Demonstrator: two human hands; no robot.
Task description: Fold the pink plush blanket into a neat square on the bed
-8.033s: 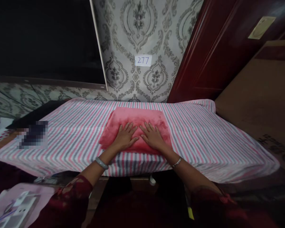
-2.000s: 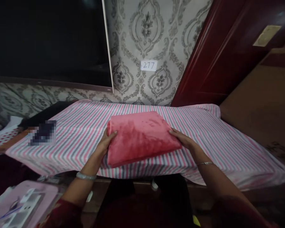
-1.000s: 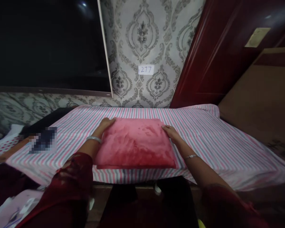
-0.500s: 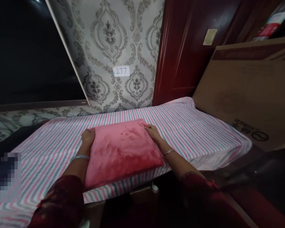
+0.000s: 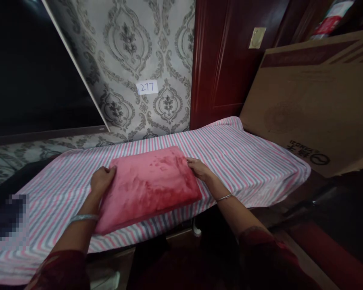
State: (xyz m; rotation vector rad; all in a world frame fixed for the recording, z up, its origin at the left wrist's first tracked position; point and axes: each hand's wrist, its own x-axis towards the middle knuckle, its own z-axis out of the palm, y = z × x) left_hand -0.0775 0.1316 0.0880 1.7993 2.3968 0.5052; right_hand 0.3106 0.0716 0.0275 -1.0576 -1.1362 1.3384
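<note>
A folded pink plush blanket [image 5: 149, 187] lies on a table covered with a pink, grey and white striped cloth [image 5: 238, 157]. My left hand [image 5: 101, 182] grips the blanket's left edge, fingers curled around it. At the blanket's right edge, my right hand [image 5: 199, 169] clasps the fabric with its fingers tucked against the side. Both wrists wear bangles, and both sleeves are dark red.
A large cardboard box [image 5: 311, 100] leans at the right end of the table. A dark red door [image 5: 226, 60] and patterned wallpaper with a label reading 277 [image 5: 147, 87] stand behind. A dark screen [image 5: 33, 76] fills the upper left. A blurred dark object [image 5: 6, 217] lies at the left.
Earlier both palms pressed flat on the blanket; then my hands gripped its sides and lifted it. Now it rests on the cloth, still gripped, and my view has swung right.
</note>
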